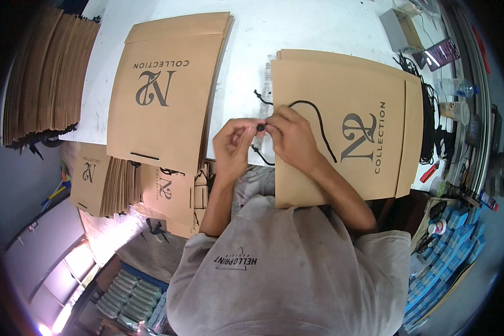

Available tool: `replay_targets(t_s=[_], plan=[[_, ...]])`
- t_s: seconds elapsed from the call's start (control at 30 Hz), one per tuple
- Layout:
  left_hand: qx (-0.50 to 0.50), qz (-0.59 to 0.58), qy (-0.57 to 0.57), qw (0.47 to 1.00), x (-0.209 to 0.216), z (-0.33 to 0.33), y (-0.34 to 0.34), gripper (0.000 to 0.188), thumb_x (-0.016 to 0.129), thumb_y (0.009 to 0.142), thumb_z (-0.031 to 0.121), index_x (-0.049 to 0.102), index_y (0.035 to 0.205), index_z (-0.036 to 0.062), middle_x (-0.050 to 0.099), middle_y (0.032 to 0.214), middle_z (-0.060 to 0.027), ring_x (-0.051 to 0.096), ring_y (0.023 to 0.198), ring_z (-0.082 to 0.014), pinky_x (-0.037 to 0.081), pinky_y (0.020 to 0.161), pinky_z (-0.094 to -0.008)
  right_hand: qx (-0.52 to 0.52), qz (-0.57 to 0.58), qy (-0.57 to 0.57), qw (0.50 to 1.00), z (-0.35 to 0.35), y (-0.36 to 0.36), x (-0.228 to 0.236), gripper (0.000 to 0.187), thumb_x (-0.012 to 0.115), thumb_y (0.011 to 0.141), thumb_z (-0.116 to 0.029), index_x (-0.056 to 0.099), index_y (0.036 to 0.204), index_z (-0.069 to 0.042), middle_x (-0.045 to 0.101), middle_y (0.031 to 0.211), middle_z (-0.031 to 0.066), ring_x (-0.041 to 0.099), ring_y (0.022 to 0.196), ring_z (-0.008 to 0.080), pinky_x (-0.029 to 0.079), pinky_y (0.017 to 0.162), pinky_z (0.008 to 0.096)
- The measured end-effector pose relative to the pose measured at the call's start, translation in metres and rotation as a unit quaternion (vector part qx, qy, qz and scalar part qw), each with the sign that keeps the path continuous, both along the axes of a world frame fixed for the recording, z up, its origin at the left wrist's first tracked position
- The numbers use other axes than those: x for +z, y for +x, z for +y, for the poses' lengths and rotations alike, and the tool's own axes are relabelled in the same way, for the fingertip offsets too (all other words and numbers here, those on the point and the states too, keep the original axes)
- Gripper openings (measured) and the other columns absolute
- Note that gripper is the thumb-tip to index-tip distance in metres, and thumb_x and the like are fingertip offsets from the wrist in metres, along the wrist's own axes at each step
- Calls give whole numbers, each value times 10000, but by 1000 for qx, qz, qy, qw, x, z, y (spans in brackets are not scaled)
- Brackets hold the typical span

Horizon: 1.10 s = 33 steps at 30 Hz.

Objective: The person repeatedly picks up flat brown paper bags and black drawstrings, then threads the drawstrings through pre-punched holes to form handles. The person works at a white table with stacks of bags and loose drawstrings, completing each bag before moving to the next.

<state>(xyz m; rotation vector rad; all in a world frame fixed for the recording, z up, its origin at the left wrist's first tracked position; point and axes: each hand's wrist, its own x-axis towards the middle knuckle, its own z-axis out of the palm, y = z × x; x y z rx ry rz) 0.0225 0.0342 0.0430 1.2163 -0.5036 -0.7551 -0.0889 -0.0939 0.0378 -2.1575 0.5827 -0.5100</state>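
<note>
My left hand point(235, 143) and my right hand point(294, 137) meet at the left edge of a stack of brown paper bags point(325, 75). Pinched between both sets of fingertips is a black cord point(323, 130), bunched into a small dark knot where the hands meet. Its loose length curves out past my right hand across the top bag. Two short knotted cord ends point(258, 94) stick out at the stack's left edge, one above and one below my hands. The bags lie flat with dark printing; my right forearm crosses the top one.
Another stack of brown bags point(173, 47) lies left on the white table point(252, 33). Upright bags point(50, 73) stand at the far left, and more sit below the table edge. Black cords point(428, 123), a phone point(439, 54), a plastic cup point(455, 111) and a red cutter point(429, 172) lie right.
</note>
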Motion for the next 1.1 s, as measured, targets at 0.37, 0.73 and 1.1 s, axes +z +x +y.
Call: replay_targets(t_s=[0.37, 0.73, 1.1], plan=[[78, -272, 221, 933, -17, 27, 4, 318, 806, 885, 97, 658, 1142, -19, 710, 963, -107, 653, 793, -121, 510, 654, -262, -143, 209, -64, 965, -13, -118, 46, 299, 803, 851, -171, 636, 1030, 0, 619, 899, 172, 614, 799, 389, 517, 752, 445], [-119, 93, 181, 972, -30, 34, -32, 266, 708, 949, 29, 670, 1208, -18, 714, 896, -30, 629, 797, -53, 489, 655, -215, -107, -64, 472, 873, 35, -96, 22, 169, 641, 994, -6, 637, 1161, 19, 677, 901, 42, 609, 796, 88, 491, 730, 228], [-236, 97, 149, 955, -9, 35, -23, 456, 621, 957, -79, 511, 1392, -1, 729, 1090, -94, 677, 939, -105, 525, 760, -241, -85, -125, 183, 971, 52, -89, -6, 93, 733, 880, 39, 693, 962, 18, 654, 830, 93, 605, 673, 124, 462, 574, 253]])
